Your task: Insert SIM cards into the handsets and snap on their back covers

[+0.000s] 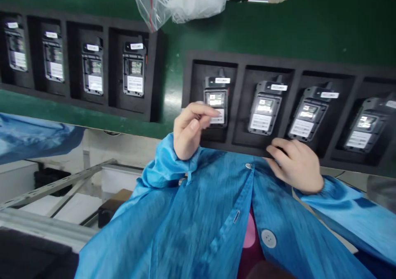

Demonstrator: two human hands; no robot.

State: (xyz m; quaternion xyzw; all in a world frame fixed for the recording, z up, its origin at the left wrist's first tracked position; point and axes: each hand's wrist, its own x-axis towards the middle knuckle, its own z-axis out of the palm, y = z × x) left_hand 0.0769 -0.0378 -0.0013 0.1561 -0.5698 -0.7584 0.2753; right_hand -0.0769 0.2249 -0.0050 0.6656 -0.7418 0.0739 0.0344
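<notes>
We see our left hand point(187, 132) reaching over the near side of the leftmost compartment of a black tray point(236, 101), fingers bent forward and thumb close to them; we cannot tell whether anything small is pinched there. Directly beneath and just beyond those fingertips lies the first device point(216, 97), set in its compartment, its lower white label partly covered by our fingers; whether we are touching it, we cannot tell. Our right hand point(297, 163) is loosely curled at the near edge of the same tray, with a gap between thumb and forefinger, and we cannot tell if it grips that edge. Just beyond it, slightly to its right, we have the third device point(309, 112), while the second device point(265, 107) lies between our two hands, farther from us, and the fourth device point(365, 124) sits to the right. Left of our left hand, well apart, another tray point(105, 66) on the green table point(173, 76) shows four more devices.
</notes>
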